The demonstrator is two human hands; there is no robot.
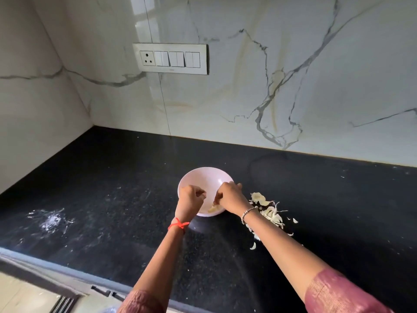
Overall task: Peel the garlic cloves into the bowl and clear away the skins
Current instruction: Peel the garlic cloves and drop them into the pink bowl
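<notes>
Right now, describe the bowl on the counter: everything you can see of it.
The bowl is round, pale pinkish white and smooth, perhaps plastic or ceramic. It stands upright on the black speckled countertop. A pale garlic piece lies inside by its near wall. The left hand and right hand, fingers curled, hang over its near rim, hiding part of it; contact cannot be told. Garlic skins lie to its right.

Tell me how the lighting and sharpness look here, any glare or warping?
Head view: glare streaks the marble wall above the switch plate; wide-angle warping slants the counter; left hand and right hand over the bowl look slightly soft; pale skins read clearly.
</notes>
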